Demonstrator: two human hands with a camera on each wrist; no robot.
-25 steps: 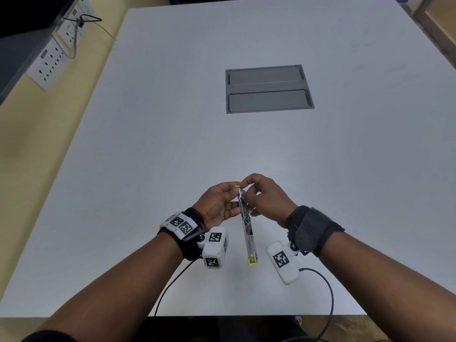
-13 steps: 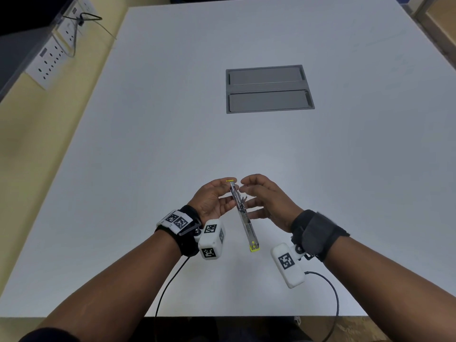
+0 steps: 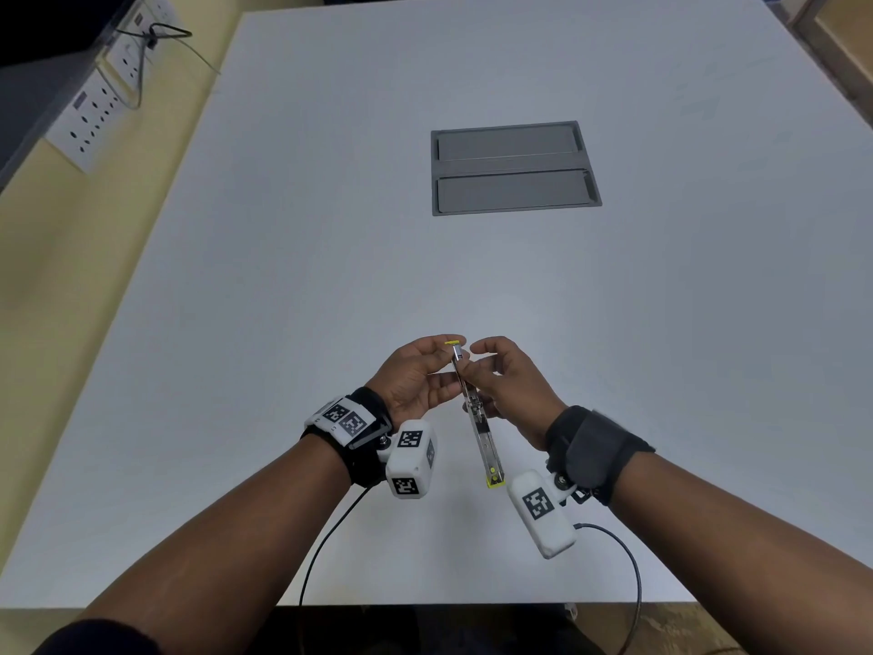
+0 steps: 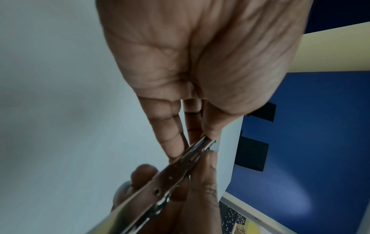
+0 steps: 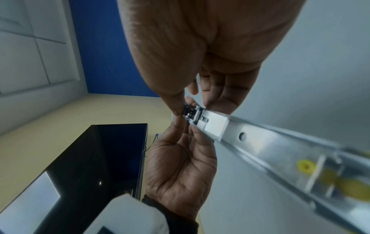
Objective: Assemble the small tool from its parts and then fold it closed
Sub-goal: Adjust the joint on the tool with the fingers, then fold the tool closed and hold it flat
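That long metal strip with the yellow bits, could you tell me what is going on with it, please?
A person holds a slim metal tool above the white table with both bare hands. The left hand pinches its far end, which carries a yellow tip, while the right hand pinches it just below, near a small hinge-like part seen in the right wrist view. The tool is stretched out long, its near yellow end pointing at the person, so it is not yet folded closed.

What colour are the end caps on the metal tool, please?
Yellow end caps on the silver tool; clearest in the head view.
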